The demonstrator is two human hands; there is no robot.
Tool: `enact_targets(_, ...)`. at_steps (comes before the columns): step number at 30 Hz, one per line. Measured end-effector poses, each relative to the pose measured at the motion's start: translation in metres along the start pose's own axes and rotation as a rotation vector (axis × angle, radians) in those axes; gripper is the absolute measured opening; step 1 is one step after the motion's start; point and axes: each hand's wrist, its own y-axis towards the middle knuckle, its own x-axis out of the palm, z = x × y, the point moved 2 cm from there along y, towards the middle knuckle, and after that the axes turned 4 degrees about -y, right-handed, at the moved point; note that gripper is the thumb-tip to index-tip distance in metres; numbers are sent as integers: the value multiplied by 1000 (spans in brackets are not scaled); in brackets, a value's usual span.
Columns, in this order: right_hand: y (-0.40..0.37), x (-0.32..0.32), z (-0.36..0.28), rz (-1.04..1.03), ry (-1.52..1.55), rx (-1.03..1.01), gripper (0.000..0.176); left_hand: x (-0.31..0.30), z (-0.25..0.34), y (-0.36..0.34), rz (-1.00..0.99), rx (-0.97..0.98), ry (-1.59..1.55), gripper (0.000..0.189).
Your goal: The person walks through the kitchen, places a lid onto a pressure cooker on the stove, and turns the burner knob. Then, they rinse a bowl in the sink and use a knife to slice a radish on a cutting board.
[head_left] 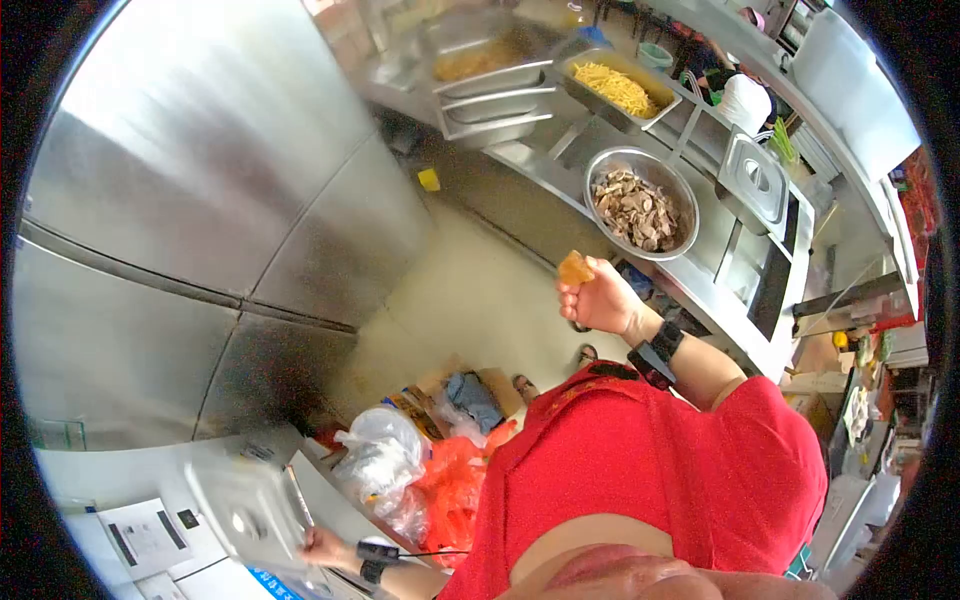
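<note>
My left hand [327, 549] is low at the left, its fingers closed at the edge of a pan lid [245, 515]. The lid is metallic, rectangular and smeared by motion, and it is held over a white surface. Out in front of my body, my right hand [603, 300] pinches an orange-brown chunk [575, 268] whose kind I cannot make out. Just beyond that hand, a round steel bowl [690, 225] full of sliced brownish pieces [637, 210] rests on the steel counter.
Beyond the bowl stand a pan of yellow strips [615, 88], stacked steel pans [495, 105] and a lidded pan [757, 180]. Steel cabinet doors [180, 200] rise at left. Plastic bags [450, 495] lie near my feet. Another person [745, 100] is behind the counter.
</note>
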Motion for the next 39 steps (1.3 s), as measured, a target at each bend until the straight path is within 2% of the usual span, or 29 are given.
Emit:
enact_targets(1,-9,-6,-7,-22,3,-6,37,41,-51,-53,-13,-30,144,20)
enact_targets(2,-17,-15,-16,14,44,-36,36,22,-74,-39,-127,-20,336,16)
enact_targets(4,-36,-32,-36,54,123,-109,36,59,-155,-96,-114,-291,533,17)
enact_targets(5,-48,-39,-47,62,160,-157,35,45,-184,-85,-228,-512,519,25)
enact_targets(6,-62,-49,-59,72,139,-253,33,82,-227,-152,-287,-557,589,24)
enact_targets(7,-76,-50,-72,90,173,-309,30,82,-264,-166,-353,-629,670,24)
enact_targets(8,-94,-57,-83,64,158,-396,28,85,-296,-186,-368,-828,588,21)
enact_targets(9,-112,-69,-94,78,163,-466,29,95,-327,-215,-379,-906,669,19)
enact_targets(10,-134,-68,-106,237,196,-542,29,106,-353,-249,-487,-964,677,22)
enact_targets(11,-154,-85,-116,241,219,-607,30,102,-384,-264,-543,-1014,702,19)
enact_targets(12,-174,-91,-126,220,238,-684,31,122,-402,-308,-546,-1134,731,17)
enact_targets(13,-194,-102,-133,153,182,-758,31,116,-431,-316,-606,-1293,711,16)
enact_targets(14,-215,-123,-137,193,191,-782,31,130,-447,-353,-616,-1270,802,18)
enact_targets(16,-248,-129,-146,197,183,-937,30,131,-491,-395,-678,-1349,843,20)
enact_targets(19,-287,-146,-148,181,147,-1059,28,125,-557,-452,-750,-1495,808,21)
enact_targets(23,-318,-159,-140,248,246,-1160,24,121,-652,-511,-736,-1685,784,16)
enact_targets(24,-321,-159,-137,299,345,-1235,32,113,-687,-517,-729,-1741,765,16)
enact_targets(25,-325,-160,-138,215,244,-1176,23,119,-710,-530,-714,-1748,778,28)
enact_targets(28,-333,-159,-129,321,261,-1283,22,123,-782,-547,-671,-1696,835,29)
enact_targets(30,-334,-152,-124,396,313,-1370,23,128,-821,-553,-746,-1581,935,27)
enact_targets(31,-331,-149,-122,390,270,-1413,22,132,-836,-557,-760,-1594,928,27)
enact_targets(33,-333,-162,-111,343,270,-1462,34,136,-868,-558,-766,-1366,1074,36)
enact_targets(35,-332,-184,-105,325,105,-1494,43,127,-913,-550,-777,-1387,1069,40)
enact_targets(36,-323,-180,-112,166,-79,-1407,46,128,-927,-545,-745,-1368,1079,40)
enact_targets(39,-312,-193,-110,337,-37,-1404,43,136,-959,-535,-688,-1363,1068,40)
